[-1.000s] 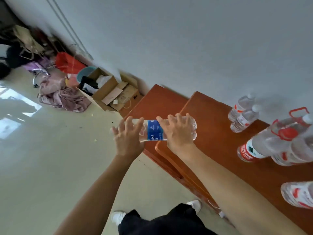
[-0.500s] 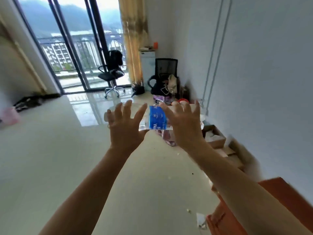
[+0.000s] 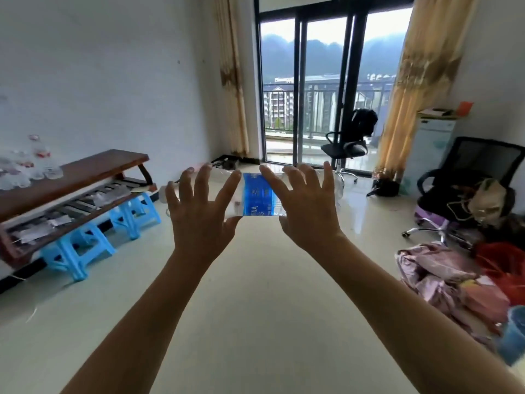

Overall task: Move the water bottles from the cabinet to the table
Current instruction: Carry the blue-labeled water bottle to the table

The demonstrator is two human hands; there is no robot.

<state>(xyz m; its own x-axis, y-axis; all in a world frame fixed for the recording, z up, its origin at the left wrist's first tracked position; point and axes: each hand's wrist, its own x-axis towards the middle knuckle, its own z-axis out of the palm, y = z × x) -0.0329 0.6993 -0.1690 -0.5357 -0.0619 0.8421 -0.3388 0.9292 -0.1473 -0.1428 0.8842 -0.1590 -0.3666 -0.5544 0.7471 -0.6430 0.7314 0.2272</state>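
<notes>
A clear water bottle with a blue label (image 3: 259, 198) lies sideways in mid-air at chest height, its white cap pointing left. My left hand (image 3: 200, 213) grips the cap end and my right hand (image 3: 306, 207) grips the base end, fingers spread over it. Far to the left stands a low brown table (image 3: 85, 172) on blue plastic stools, with several clear water bottles (image 3: 27, 169) standing at its left end. The cabinet is out of view.
Pale tiled floor stretches ahead to a glass balcony door (image 3: 321, 92). Two black office chairs (image 3: 349, 143) stand at the right, beside a heap of pink cloth and bags (image 3: 443, 274). A blue bucket (image 3: 514, 334) sits at the right edge.
My view has swung left, away from the brown cabinet with bottles, across the room to the balcony door and the low table. Both hands kept hold of the sideways bottle throughout.
</notes>
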